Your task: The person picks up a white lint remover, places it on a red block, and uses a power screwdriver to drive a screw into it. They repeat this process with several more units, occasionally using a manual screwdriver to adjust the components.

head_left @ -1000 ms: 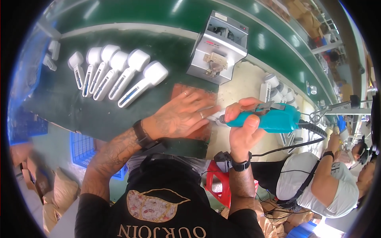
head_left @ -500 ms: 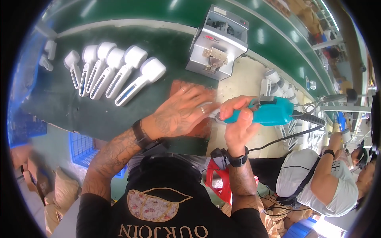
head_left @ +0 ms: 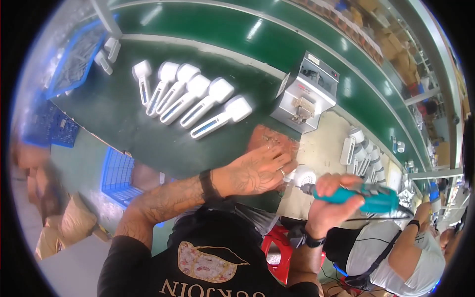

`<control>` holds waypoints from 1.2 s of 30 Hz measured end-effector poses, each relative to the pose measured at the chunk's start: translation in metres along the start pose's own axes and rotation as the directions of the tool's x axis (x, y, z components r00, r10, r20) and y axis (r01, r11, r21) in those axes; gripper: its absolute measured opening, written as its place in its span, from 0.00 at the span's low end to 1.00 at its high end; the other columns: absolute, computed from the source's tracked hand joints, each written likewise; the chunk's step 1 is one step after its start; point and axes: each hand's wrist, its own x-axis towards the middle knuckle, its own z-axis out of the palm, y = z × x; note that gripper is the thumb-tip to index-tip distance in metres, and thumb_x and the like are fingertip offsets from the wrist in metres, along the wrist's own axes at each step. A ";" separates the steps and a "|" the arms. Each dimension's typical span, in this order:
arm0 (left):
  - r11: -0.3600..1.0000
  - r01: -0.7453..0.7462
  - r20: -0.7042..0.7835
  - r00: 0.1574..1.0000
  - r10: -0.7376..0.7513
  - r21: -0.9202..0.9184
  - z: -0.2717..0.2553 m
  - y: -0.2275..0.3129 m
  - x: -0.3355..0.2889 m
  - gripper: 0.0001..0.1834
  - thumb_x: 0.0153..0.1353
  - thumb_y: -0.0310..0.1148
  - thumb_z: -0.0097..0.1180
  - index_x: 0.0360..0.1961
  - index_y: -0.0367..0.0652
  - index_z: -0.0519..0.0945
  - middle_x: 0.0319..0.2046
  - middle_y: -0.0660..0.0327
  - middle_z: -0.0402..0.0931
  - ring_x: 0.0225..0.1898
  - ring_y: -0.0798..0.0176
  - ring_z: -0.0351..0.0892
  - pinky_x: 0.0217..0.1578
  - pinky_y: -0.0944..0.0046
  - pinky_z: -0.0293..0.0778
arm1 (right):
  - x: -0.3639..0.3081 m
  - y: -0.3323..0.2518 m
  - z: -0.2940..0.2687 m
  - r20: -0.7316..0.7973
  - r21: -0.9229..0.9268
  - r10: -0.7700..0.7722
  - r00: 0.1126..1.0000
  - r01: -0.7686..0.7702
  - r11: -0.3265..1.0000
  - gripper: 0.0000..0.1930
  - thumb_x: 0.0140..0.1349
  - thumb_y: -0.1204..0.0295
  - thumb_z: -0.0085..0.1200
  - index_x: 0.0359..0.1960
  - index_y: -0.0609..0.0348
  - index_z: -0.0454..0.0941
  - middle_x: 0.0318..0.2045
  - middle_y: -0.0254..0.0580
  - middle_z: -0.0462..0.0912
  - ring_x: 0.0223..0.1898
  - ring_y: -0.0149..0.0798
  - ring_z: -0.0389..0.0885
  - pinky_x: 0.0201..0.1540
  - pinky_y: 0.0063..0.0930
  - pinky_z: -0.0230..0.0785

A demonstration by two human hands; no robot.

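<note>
My right hand point(head_left: 332, 205) is wrapped round a teal electric screwdriver point(head_left: 378, 199), whose cord runs off to the right. The screwdriver's tip points left, at a white shower head point(head_left: 305, 176) with a round, dotted face. My left hand point(head_left: 260, 171) has its fingers closed on that shower head and hides most of its handle. Both hands are over the near edge of the work surface, beside a reddish-brown pad point(head_left: 269, 138). Left of the pad, several similar white shower heads point(head_left: 213, 101) lie in a fanned row on the green table.
A grey metal machine point(head_left: 307, 94) stands behind my hands. More white shower heads point(head_left: 366, 156) lie on the pale board to the right. Blue baskets point(head_left: 116, 175) sit at the left, and a red stool point(head_left: 279, 252) below. Another person point(head_left: 381, 247) works at the right.
The view has shifted, so the table sits lower and further right. The screwdriver has drawn back from my left hand, and the round face of the shower head now shows.
</note>
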 end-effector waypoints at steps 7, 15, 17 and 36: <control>0.999 0.041 0.036 0.999 -0.039 -0.028 -0.001 0.011 0.003 0.21 0.57 0.34 0.61 0.52 0.43 0.79 0.41 0.54 0.73 0.48 0.51 0.74 0.49 0.56 0.72 | -0.018 -0.012 0.000 -0.069 -0.023 -0.035 0.997 0.034 0.999 0.32 0.69 0.34 0.43 0.42 0.56 0.69 0.18 0.30 0.64 0.18 0.28 0.59 0.24 0.25 0.54; 0.876 0.482 -0.194 0.857 -0.477 -0.022 -0.037 -0.009 -0.053 0.26 0.60 0.26 0.63 0.61 0.46 0.76 0.44 0.53 0.75 0.41 0.46 0.78 0.42 0.51 0.77 | -0.037 -0.020 -0.028 -0.144 -0.099 -0.050 0.988 0.035 0.994 0.34 0.67 0.32 0.45 0.42 0.56 0.70 0.17 0.30 0.63 0.17 0.28 0.59 0.21 0.24 0.54; 0.836 0.549 -0.186 0.823 -0.537 0.016 -0.046 -0.026 -0.069 0.26 0.60 0.25 0.62 0.61 0.46 0.75 0.43 0.54 0.74 0.43 0.46 0.78 0.42 0.51 0.77 | -0.038 -0.016 -0.028 -0.135 -0.087 -0.031 0.990 0.020 0.996 0.34 0.67 0.32 0.45 0.41 0.56 0.70 0.17 0.31 0.64 0.16 0.28 0.60 0.21 0.24 0.53; 0.868 0.380 -0.190 0.872 -0.451 -0.318 -0.009 -0.011 0.051 0.17 0.61 0.34 0.66 0.49 0.38 0.80 0.35 0.54 0.79 0.35 0.53 0.81 0.41 0.54 0.77 | -0.049 -0.017 -0.052 -0.070 -0.065 0.122 0.990 -0.127 0.990 0.38 0.58 0.38 0.64 0.46 0.65 0.69 0.27 0.44 0.77 0.26 0.37 0.76 0.29 0.29 0.70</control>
